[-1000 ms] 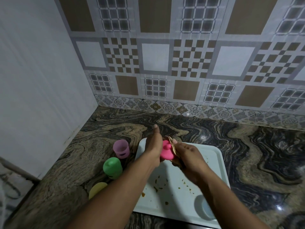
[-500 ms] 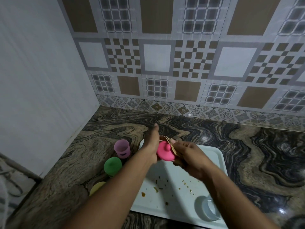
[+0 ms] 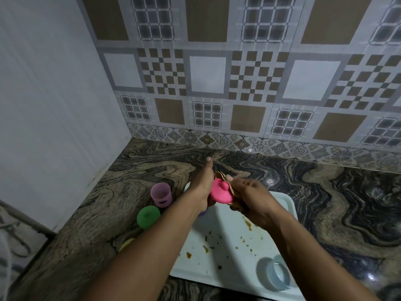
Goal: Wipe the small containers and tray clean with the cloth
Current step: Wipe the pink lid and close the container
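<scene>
So the pink container (image 3: 219, 193) is up in the air between both my hands, over the far end of the white tray (image 3: 286, 205). My left hand (image 3: 202, 187) is closed round its side, with the thumb sticking up free, and my right hand (image 3: 252, 200) is curled shut on the tan cloth (image 3: 221, 175), pressing it against the cup's other side. It looks like light, smooth plastic or silicone, so I'd guess it turns easily but could squirt out of my grip if the cloth is damp. Best hold is round the body, not the rim. It doesn't look fragile. The tray under my arms has brown food smears and crumbs (image 3: 208, 248) all over the middle, so that clearly isn't wiped yet, and a pale blue container (image 3: 274, 275) sits on its near right corner. Off the tray to the left on the marbled counter (image 3: 347, 203) are a lilac cup (image 3: 161, 194), a green one (image 3: 148, 217) and a yellow one (image 3: 127, 244) mostly hidden by my forearm.
</scene>
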`<act>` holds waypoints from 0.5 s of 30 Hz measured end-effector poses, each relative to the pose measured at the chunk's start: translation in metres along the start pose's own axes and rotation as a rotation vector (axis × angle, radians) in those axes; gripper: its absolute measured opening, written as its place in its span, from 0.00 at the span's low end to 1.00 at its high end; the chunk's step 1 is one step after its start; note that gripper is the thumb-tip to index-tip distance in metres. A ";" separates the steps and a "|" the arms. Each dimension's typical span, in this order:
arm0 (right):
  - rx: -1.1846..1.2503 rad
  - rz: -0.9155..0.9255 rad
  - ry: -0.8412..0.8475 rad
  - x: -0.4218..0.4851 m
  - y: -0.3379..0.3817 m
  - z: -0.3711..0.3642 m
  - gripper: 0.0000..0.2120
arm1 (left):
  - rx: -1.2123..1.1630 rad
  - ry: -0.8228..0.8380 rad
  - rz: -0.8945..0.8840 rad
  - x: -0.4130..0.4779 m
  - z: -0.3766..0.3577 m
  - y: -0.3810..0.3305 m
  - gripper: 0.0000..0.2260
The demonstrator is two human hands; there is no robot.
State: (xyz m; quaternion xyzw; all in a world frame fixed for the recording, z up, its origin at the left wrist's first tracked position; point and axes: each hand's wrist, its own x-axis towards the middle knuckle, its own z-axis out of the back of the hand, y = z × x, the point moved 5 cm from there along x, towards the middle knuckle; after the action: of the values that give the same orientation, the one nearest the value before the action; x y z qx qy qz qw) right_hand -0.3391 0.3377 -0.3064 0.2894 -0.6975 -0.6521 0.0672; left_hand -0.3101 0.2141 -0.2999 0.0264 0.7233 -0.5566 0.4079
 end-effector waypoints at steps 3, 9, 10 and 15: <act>0.160 0.096 -0.177 -0.007 -0.004 -0.022 0.16 | -0.034 -0.296 -0.224 -0.017 0.007 -0.022 0.24; 0.335 0.058 -0.314 -0.020 -0.035 -0.032 0.16 | -0.147 -0.433 -0.190 -0.024 0.016 -0.003 0.23; 0.301 0.030 -0.271 -0.017 -0.030 -0.027 0.16 | -0.120 -0.325 -0.131 -0.020 0.014 0.001 0.23; 0.120 0.004 -0.115 -0.015 0.000 -0.021 0.17 | 0.085 -0.184 -0.180 -0.018 0.012 -0.013 0.26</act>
State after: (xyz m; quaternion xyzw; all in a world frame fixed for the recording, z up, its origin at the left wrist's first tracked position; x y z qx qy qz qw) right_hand -0.3168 0.3274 -0.2989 0.2537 -0.7385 -0.6246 0.0110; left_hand -0.2980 0.2069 -0.2786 -0.0725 0.6580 -0.6213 0.4192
